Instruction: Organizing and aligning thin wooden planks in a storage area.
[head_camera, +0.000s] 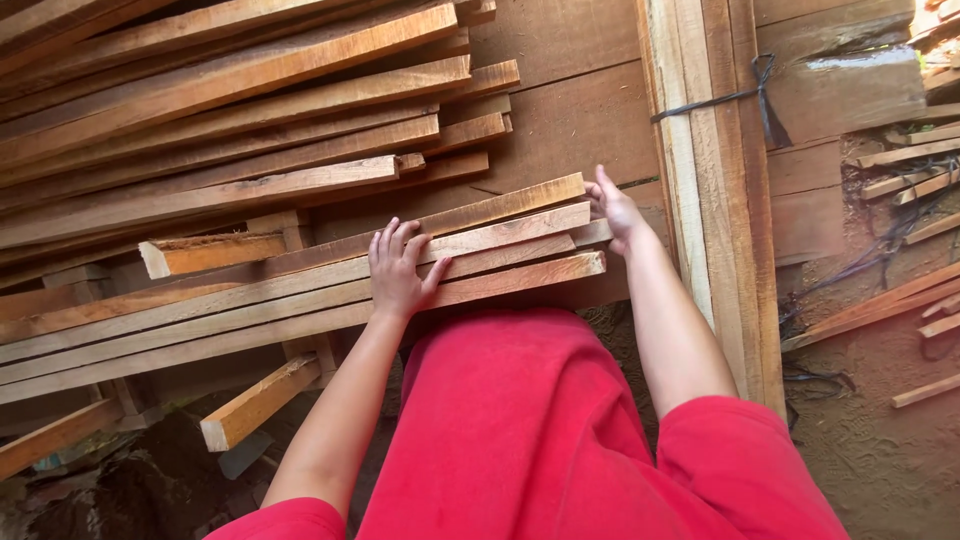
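Left hand flat on top of the wood strips, fingers spread open, not gripping. Right hand at the far end of the same strips, fingers curled on the end; cannot tell how tight. Strips side by side, resting on short wood blocks, just past the red shirt. Big plank pile behind. Tied wood bundle upright on the right, dirt floor beside it

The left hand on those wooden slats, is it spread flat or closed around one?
Spread flat. The left hand lies palm down on the wooden slats, fingers extended across their tops, not curled around any.
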